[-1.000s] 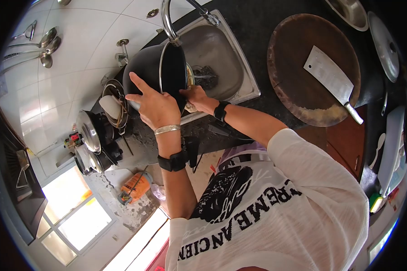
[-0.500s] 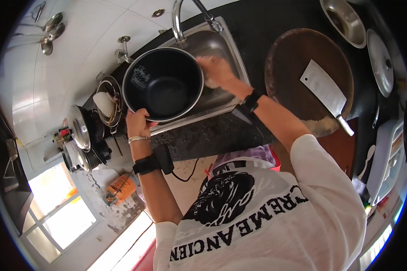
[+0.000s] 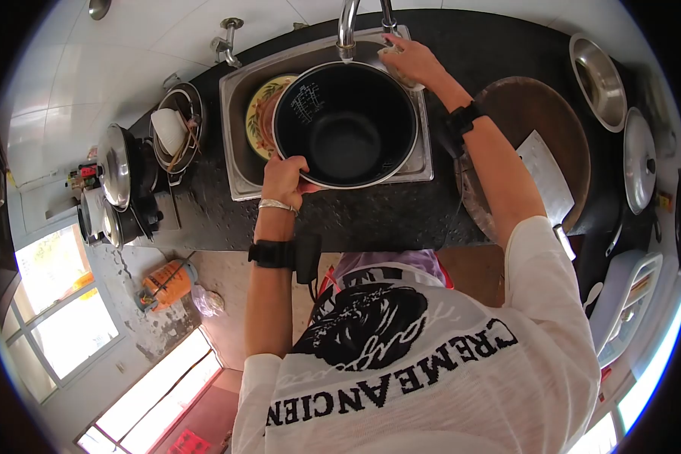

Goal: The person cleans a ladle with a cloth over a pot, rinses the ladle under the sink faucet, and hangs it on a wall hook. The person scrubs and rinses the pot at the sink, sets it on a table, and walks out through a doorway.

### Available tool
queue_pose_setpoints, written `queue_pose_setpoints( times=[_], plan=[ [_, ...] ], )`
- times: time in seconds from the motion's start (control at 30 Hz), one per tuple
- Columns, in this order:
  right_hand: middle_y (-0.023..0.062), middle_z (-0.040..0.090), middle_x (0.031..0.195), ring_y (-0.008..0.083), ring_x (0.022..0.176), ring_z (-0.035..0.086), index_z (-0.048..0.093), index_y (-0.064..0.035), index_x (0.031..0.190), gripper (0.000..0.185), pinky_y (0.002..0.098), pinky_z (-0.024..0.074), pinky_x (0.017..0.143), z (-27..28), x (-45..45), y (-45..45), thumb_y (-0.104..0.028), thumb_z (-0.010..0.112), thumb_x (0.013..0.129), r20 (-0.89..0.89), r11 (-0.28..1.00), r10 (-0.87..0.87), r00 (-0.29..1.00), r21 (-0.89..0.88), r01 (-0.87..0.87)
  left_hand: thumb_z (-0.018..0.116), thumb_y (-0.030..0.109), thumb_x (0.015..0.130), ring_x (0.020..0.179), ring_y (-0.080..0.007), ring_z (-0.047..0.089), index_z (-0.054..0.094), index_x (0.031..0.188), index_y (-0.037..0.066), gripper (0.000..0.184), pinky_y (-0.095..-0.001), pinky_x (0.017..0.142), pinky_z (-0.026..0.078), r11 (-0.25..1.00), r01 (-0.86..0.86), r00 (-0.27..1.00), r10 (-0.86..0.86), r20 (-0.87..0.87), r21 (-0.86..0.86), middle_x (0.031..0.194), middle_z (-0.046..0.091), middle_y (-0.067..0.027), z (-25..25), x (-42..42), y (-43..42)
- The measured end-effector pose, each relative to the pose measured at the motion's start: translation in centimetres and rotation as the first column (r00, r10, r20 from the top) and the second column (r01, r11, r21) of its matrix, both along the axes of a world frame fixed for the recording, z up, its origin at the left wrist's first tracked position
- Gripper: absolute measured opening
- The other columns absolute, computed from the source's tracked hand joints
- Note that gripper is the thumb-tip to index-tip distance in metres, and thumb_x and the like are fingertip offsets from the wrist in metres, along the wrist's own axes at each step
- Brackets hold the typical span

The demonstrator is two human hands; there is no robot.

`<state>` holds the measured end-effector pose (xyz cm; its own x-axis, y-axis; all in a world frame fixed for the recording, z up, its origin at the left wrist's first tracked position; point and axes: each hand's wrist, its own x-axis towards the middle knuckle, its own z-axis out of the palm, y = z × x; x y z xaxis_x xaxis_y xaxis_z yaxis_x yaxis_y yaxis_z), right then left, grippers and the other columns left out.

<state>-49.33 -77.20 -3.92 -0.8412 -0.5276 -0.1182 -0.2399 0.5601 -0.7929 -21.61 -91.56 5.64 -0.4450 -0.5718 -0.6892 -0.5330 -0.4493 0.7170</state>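
A rice cooker inner pot (image 3: 346, 132), black inside with pale level marks, is tilted over the sink (image 3: 238, 163) with its mouth facing me. My left hand (image 3: 286, 179) grips its near left rim, thumb over the edge. Beyond the pot's far right edge, my right hand (image 3: 416, 62) holds a pale, wet-looking sponge or cloth (image 3: 395, 69), partly hidden by the fingers. Its index finger reaches to the base of the tap (image 3: 346, 30), at the lever. A plate with a floral rim (image 3: 257, 125) lies in the sink, partly covered by the pot.
On the right are a round chopping board (image 3: 507, 98) with a cleaver (image 3: 545, 178), a steel basin (image 3: 599, 83) and a lid (image 3: 639, 160). Stacked pans with a white bowl (image 3: 169, 130) and a lidded pot (image 3: 116, 166) stand left. An orange gas cylinder (image 3: 169, 284) is below.
My right hand has moved from the pot's right side up to the tap lever. The view has shifted, showing more of the sink and the plate. My left hand keeps its hold.
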Motion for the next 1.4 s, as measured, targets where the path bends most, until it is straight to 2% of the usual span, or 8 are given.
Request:
queue_pose_setpoints(
  times=[0.07,0.27,0.7,0.9,1.1,1.13,1.2,1.4],
  plan=[
    [0.0100,0.063,0.118,0.0311,0.109,0.058,0.055,-0.0259,0.130,0.057,0.0362,0.0450,0.094,0.4,-0.7,-0.3,-0.045,0.057,0.076,-0.070,0.957,0.226,0.972,0.201,-0.209,0.052,-0.006,0.069,0.063,-0.0232,0.063,0.053,0.099,0.000,0.031,-0.0361,0.045,0.059,1.000,-0.028,1.000,0.028,-0.012,0.011,0.084,0.059,-0.0107,-0.6,0.0,0.1],
    [0.0079,0.059,0.125,0.0280,0.115,0.055,0.055,-0.0263,0.129,0.050,0.0380,0.0444,0.096,3.3,-1.1,-2.1,-0.034,0.050,0.080,0.010,0.805,0.392,0.920,0.480,-0.348,0.053,-0.006,0.068,0.062,-0.0231,0.063,0.053,0.100,-0.001,0.032,-0.0348,0.043,0.058,0.995,-0.081,0.997,0.081,0.007,0.053,0.083,0.059,-0.0116,-0.9,0.7,-0.1],
    [0.0108,0.060,0.124,0.0334,0.114,0.055,0.056,-0.0209,0.128,0.052,0.0407,0.0440,0.097,0.6,-2.1,-3.8,-0.037,0.054,0.079,0.010,0.786,0.413,0.911,0.501,-0.362,0.052,-0.005,0.075,0.063,-0.0255,0.065,0.055,0.088,-0.006,0.013,-0.0346,0.052,0.060,0.973,-0.104,0.994,0.105,0.005,0.206,0.081,0.061,-0.0143,-1.5,2.0,-0.1],
    [0.0099,0.060,0.124,0.0316,0.115,0.055,0.062,-0.0190,0.121,0.047,0.0432,0.0450,0.096,0.1,-2.4,-3.8,-0.038,0.056,0.078,-0.006,0.804,0.399,0.917,0.482,-0.347,0.052,-0.005,0.071,0.063,-0.0228,0.062,0.052,0.100,0.001,0.030,-0.0349,0.045,0.059,0.975,-0.110,0.994,0.111,0.008,0.193,0.085,0.059,-0.0117,-1.3,1.6,0.3],
    [0.0072,0.068,0.099,0.0252,0.089,0.064,0.070,-0.0081,0.095,0.029,0.0351,0.0512,0.079,-1.1,-4.7,-2.0,-0.032,0.064,0.080,-0.132,0.806,0.590,0.796,0.140,-0.575,0.052,-0.005,0.070,0.062,-0.0236,0.061,0.051,0.105,0.001,0.036,-0.0353,0.042,0.058,0.986,-0.123,0.991,0.127,-0.031,0.110,0.086,0.057,-0.0106,-0.8,2.2,0.5],
    [0.0057,0.068,0.096,0.0210,0.086,0.065,0.070,-0.0069,0.095,0.027,0.0312,0.0515,0.076,-0.8,-5.0,-1.3,-0.029,0.066,0.080,0.238,0.934,0.347,0.907,-0.179,-0.310,0.052,-0.005,0.070,0.062,-0.0236,0.061,0.051,0.105,0.001,0.036,-0.0353,0.042,0.058,0.986,-0.123,0.991,0.127,-0.030,0.110,0.086,0.057,-0.0106,-0.3,2.4,0.5],
    [0.0037,0.067,0.092,0.0123,0.080,0.064,0.070,-0.0048,0.094,0.025,0.0267,0.0524,0.069,0.0,-5.4,0.2,-0.025,0.072,0.079,0.786,0.913,0.115,0.607,-0.324,0.246,0.052,-0.005,0.071,0.065,-0.0212,0.062,0.051,0.100,0.002,0.030,-0.0354,0.047,0.059,0.993,-0.090,0.995,0.093,-0.037,0.073,0.085,0.057,-0.0087,0.6,2.8,0.6],
    [0.0034,0.065,0.094,0.0136,0.081,0.063,0.067,-0.0044,0.101,0.034,0.0272,0.0522,0.073,2.2,-2.1,2.5,-0.029,0.073,0.079,0.609,0.906,-0.006,0.793,-0.333,0.262,0.053,-0.006,0.072,0.065,-0.0215,0.062,0.051,0.099,0.002,0.029,-0.0337,0.044,0.057,0.987,-0.155,0.987,0.157,-0.044,0.046,0.086,0.057,-0.0096,0.8,4.6,0.0]
  ],
)
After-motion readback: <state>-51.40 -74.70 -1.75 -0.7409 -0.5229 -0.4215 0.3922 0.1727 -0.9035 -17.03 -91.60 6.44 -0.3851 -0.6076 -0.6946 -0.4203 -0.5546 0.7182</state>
